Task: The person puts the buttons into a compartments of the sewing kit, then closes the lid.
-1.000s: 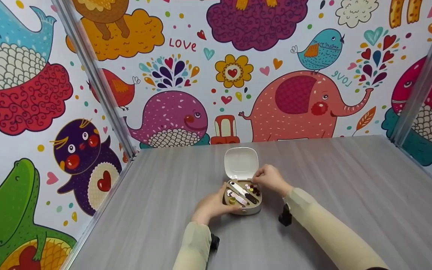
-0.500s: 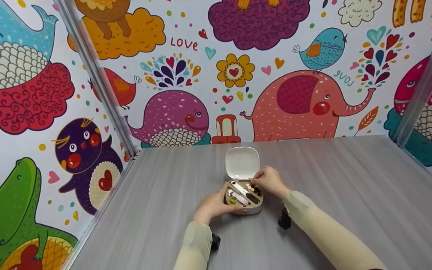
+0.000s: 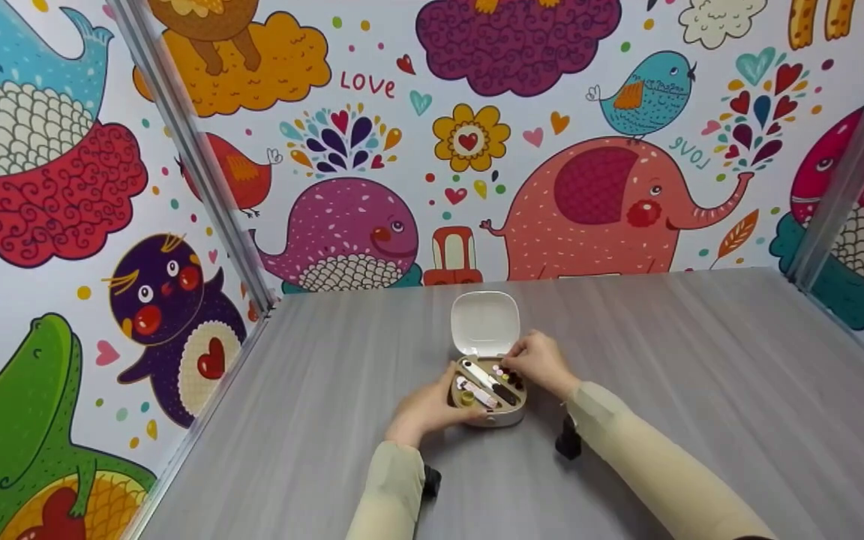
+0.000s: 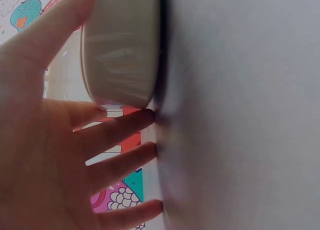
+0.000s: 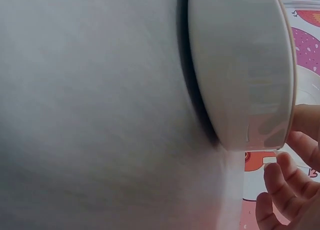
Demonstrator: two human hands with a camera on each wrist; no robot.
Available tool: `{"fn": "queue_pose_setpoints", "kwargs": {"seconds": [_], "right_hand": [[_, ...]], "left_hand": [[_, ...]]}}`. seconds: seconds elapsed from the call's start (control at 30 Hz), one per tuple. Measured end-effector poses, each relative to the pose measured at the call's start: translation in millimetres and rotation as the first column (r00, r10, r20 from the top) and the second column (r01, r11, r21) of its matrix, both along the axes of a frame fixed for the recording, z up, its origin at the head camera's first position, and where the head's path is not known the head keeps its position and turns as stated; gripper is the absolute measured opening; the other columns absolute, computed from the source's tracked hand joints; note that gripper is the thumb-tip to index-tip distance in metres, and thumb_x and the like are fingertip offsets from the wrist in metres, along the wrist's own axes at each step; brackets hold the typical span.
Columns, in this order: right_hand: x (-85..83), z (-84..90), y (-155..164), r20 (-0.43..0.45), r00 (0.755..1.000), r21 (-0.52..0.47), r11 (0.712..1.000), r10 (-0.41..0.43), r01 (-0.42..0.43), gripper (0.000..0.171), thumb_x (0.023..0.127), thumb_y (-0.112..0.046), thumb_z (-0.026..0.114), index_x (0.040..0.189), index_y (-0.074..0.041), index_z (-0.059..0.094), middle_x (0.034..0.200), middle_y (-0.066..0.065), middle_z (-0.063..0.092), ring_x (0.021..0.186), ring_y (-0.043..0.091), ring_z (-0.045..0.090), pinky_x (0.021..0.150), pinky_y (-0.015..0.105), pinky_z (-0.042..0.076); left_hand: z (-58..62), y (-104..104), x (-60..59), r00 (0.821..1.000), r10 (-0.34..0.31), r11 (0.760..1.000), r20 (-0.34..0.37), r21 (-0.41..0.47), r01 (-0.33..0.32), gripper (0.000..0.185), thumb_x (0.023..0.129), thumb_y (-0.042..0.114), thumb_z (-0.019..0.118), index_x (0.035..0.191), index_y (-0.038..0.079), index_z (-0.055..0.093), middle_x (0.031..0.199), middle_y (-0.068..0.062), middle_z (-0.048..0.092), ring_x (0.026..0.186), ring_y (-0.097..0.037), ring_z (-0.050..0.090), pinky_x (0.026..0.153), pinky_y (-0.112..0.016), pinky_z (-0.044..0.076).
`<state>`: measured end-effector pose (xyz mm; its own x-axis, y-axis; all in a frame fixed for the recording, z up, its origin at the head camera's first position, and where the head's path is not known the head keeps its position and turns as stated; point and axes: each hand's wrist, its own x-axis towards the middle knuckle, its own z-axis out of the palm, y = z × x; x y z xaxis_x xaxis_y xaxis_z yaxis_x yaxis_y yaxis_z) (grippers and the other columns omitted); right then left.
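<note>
A small beige case (image 3: 489, 414) lies open on the grey table (image 3: 702, 375), its white lid (image 3: 485, 322) standing up at the back. Inside are slim tools and small coloured pieces (image 3: 508, 373). My left hand (image 3: 453, 403) holds the case's left side. In the left wrist view its thumb lies along the case wall (image 4: 120, 50) and its fingers (image 4: 117, 162) reach down to the table. My right hand (image 3: 516, 366) is at the case's back right corner, fingertips among the coloured pieces. The right wrist view shows curled fingers (image 5: 282, 190) beside the case (image 5: 240, 65), and any hold is hidden.
Walls with bright cartoon animals close the table in at the back (image 3: 604, 195), left (image 3: 42, 225) and right, with metal posts (image 3: 199, 165) at the corners. Black wrist cameras (image 3: 568, 439) sit under both forearms. Bare tabletop spreads on all sides of the case.
</note>
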<state>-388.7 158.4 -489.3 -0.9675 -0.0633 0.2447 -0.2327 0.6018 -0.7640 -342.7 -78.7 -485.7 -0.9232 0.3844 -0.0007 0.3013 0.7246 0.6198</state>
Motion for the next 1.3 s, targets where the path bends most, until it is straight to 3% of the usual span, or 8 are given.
{"fn": "queue_pose_setpoints", "kwargs": {"seconds": [0.27,0.5,0.63,0.9,1.03,1.3], "right_hand": [[1.8,4.3,10,0.042,0.999,-0.072,0.997,0.027,-0.024,0.006,0.085,0.001,0.082,0.081,0.006,0.080,0.085,0.008,0.066,0.066,0.006,0.058,0.058,0.016,0.044],[10.9,7.9,30,-0.009,1.000,-0.015,1.000,-0.004,0.003,0.012,0.084,-0.003,0.084,0.086,0.009,0.081,0.084,0.006,0.064,0.080,0.014,0.057,0.070,0.024,0.048],[17.9,6.1,47,-0.010,1.000,-0.016,1.000,0.015,-0.015,0.014,0.085,-0.001,0.083,0.091,0.011,0.081,0.088,0.008,0.067,0.079,0.013,0.061,0.069,0.022,0.050],[32.9,1.6,86,-0.008,0.985,-0.030,0.984,0.173,-0.174,0.018,0.089,-0.001,0.079,0.100,0.013,0.081,0.090,0.017,0.078,0.072,0.006,0.058,0.064,0.018,0.047],[41.6,-2.2,104,0.054,0.968,-0.015,0.969,0.247,-0.246,0.020,0.092,-0.001,0.077,0.104,0.013,0.081,0.098,0.020,0.082,0.076,0.007,0.058,0.067,0.019,0.049],[54.4,-4.7,129,0.144,0.922,0.003,0.932,0.358,-0.362,0.021,0.093,0.001,0.077,0.109,0.015,0.080,0.107,0.027,0.081,0.082,0.001,0.060,0.070,0.017,0.051]], "left_hand": [[0.5,0,0.3,1.000,0.000,1.000,0.012,0.020,0.000,0.111,0.089,0.049,0.088,0.170,-0.004,0.032,0.149,-0.038,0.060,0.128,-0.053,0.066,0.107,-0.063,0.054],[0.1,0,0.1,1.000,-0.006,1.000,0.030,0.030,0.005,0.112,0.090,0.050,0.089,0.171,-0.003,0.032,0.154,-0.037,0.056,0.134,-0.055,0.062,0.111,-0.065,0.051],[-0.8,-2,0.1,0.999,-0.008,0.999,0.038,0.045,0.006,0.112,0.090,0.048,0.089,0.171,-0.003,0.031,0.156,-0.037,0.054,0.136,-0.056,0.060,0.112,-0.067,0.049],[-0.1,-3,-1.6,1.000,-0.012,0.999,0.015,0.047,0.011,0.111,0.089,0.047,0.088,0.170,-0.003,0.032,0.155,-0.038,0.055,0.135,-0.057,0.061,0.112,-0.068,0.050],[0.3,-3,-2.1,1.000,-0.023,0.999,-0.010,0.031,0.023,0.110,0.089,0.046,0.089,0.169,-0.005,0.033,0.149,-0.040,0.058,0.129,-0.057,0.064,0.108,-0.068,0.053],[-2.8,-5,-3.8,1.000,-0.027,0.998,0.009,0.059,0.026,0.111,0.089,0.047,0.089,0.170,-0.004,0.031,0.150,-0.040,0.057,0.131,-0.056,0.063,0.110,-0.067,0.051]]}}
